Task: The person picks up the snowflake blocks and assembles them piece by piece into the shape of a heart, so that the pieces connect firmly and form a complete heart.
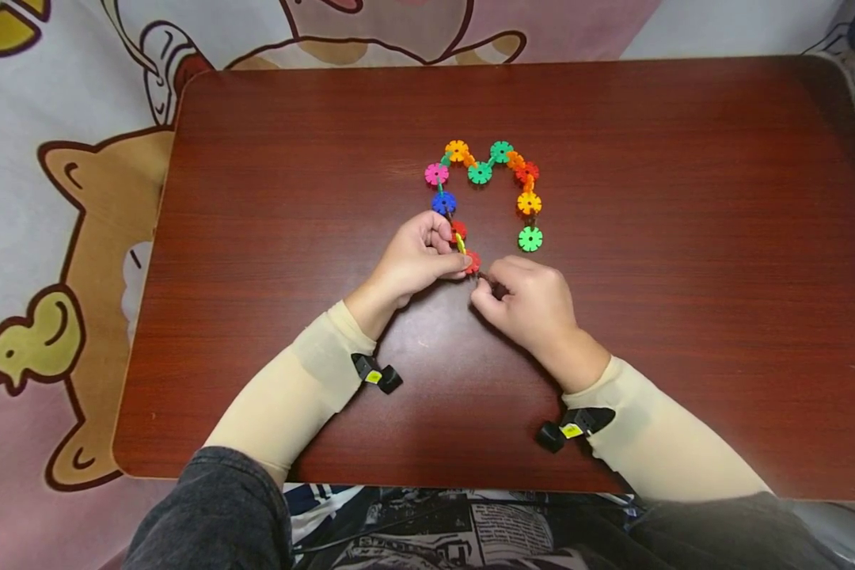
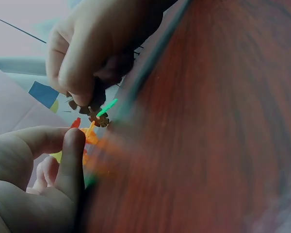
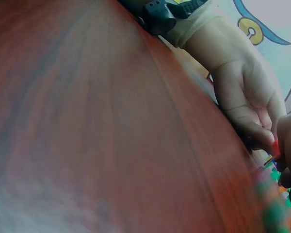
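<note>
Left hand (image 1: pixel 419 257) pinching the red disc (image 1: pixel 473 261) at the chain's (image 1: pixel 480 172) end; right hand (image 1: pixel 527 305) pinching a dark disc (image 2: pixel 98 118) just beside. Best lining slots up squarely, pressing gently against the bench (image 1: pixel 684 237).

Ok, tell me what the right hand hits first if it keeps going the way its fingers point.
Probably the red disc at the chain's end, pinched by the left hand; the right hand points up-left at it.
</note>
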Demonstrator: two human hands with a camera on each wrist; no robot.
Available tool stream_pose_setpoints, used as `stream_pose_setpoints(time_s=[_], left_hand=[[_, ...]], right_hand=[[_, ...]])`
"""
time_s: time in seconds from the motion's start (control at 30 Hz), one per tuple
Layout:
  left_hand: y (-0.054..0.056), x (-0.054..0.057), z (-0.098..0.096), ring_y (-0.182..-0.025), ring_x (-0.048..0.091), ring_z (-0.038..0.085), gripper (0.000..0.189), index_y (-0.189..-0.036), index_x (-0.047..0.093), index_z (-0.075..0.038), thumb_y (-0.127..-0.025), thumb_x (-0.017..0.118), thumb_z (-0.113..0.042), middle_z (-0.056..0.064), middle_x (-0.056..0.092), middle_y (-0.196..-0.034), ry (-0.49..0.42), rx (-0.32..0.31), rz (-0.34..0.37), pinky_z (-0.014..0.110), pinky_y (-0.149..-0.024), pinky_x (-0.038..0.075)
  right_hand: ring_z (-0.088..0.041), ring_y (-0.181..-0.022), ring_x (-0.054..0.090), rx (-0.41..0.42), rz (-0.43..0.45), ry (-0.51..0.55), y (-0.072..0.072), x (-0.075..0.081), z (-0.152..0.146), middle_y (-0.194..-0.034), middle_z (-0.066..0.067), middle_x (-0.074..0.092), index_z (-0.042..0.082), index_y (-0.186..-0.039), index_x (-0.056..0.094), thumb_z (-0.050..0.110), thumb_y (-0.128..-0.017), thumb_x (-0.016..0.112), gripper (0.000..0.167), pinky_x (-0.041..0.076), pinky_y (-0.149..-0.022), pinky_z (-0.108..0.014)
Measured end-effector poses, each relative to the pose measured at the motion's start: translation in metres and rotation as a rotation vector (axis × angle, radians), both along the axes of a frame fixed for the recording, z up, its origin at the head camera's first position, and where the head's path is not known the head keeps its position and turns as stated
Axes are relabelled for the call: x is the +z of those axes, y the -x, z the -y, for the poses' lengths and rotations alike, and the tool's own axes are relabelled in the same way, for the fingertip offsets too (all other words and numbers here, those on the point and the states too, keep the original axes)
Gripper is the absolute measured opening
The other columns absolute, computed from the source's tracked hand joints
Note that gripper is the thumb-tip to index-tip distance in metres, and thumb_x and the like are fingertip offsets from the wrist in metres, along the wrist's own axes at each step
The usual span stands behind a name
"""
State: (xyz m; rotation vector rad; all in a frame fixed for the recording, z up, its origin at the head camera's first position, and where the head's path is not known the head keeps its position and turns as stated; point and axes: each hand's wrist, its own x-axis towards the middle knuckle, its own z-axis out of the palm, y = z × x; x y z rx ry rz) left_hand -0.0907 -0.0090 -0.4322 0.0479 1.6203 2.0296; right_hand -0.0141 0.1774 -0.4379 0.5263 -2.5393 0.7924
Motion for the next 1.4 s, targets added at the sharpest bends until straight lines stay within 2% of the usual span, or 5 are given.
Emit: stream_pose_setpoints(time_s=[0.2,0.47,0.9,1.23,1.4], left_hand=[[0.000,-0.002,0.001,-0.063,0.070,0.016,0.035,-0.093,0.050,-0.001,-0.084,0.074,0.021,0.007,0.055,-0.075,-0.004,-0.009,-0.010,0.028,-0.065,0.066],[-0.001,-0.002,0.001,-0.066,0.069,0.015,0.031,-0.092,0.052,-0.001,-0.086,0.077,0.015,0.006,0.056,-0.076,0.015,-0.022,-0.037,0.026,-0.065,0.065],[0.000,0.003,0.000,-0.066,0.074,0.020,0.026,-0.107,0.053,0.001,-0.094,0.074,0.008,0.022,0.074,-0.086,0.095,-0.085,-0.007,0.031,-0.060,0.065],[0.001,0.002,0.001,-0.068,0.075,0.023,0.042,-0.129,0.052,-0.002,-0.095,0.074,0.009,0.024,0.076,-0.096,0.068,-0.116,-0.038,0.035,-0.062,0.066],[0.002,0.003,0.002,-0.064,0.074,0.020,0.040,-0.130,0.054,0.004,-0.096,0.073,0.011,0.024,0.076,-0.094,0.064,-0.156,-0.026,0.033,-0.058,0.065]], right_hand=[[-0.020,-0.059,0.054,-0.027,0.054,0.005,0.001,0.000,-0.008,-0.071,-0.003,0.064,0.008,-0.077,0.072,0.014,-0.089,0.069,0.014,0.044,-0.049,-0.037],[-0.024,-0.072,0.070,0.017,0.073,0.008,0.001,-0.001,-0.012,-0.083,-0.008,0.076,0.005,-0.090,0.080,0.014,-0.093,0.076,0.011,0.058,-0.061,-0.044],[-0.026,-0.086,0.076,0.023,0.064,0.008,0.003,0.002,-0.017,-0.094,-0.010,0.080,0.005,-0.104,0.083,0.017,-0.094,0.084,0.015,0.064,-0.075,-0.047],[-0.023,-0.079,0.075,0.014,0.065,0.067,0.003,0.002,-0.016,-0.092,-0.008,0.080,0.006,-0.099,0.083,0.014,-0.091,0.087,0.012,0.061,-0.067,-0.043],[-0.023,-0.077,0.074,0.058,0.055,0.098,0.003,0.000,-0.016,-0.087,-0.008,0.079,0.005,-0.094,0.082,0.009,-0.089,0.088,0.008,0.061,-0.065,-0.042]])
